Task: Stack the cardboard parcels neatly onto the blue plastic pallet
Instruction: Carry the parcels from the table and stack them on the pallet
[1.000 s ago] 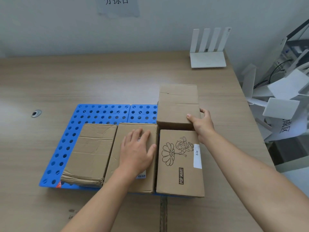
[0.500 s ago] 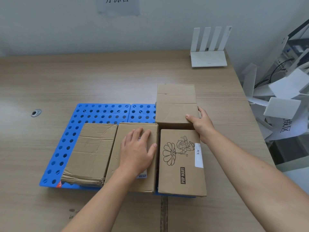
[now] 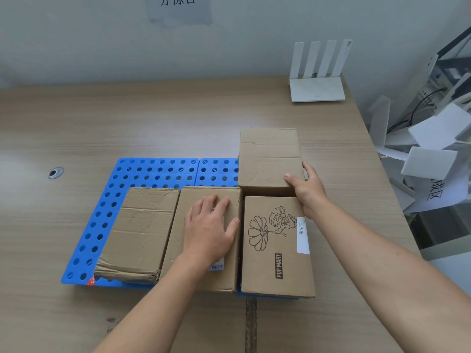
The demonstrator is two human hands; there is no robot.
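Bearing four parcels, blue pallet; left fingers splayed; right fingers gripping rear parcel

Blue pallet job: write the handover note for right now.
Left grip: flat on the middle parcel. Right grip: holds the rear parcel at its near right corner.
Done: crumpled parcel, middle parcel and POP MART parcel form the front row on the blue pallet; rear parcel stands behind the POP MART parcel.
Left: square up the rear parcel, then fill the rear left.
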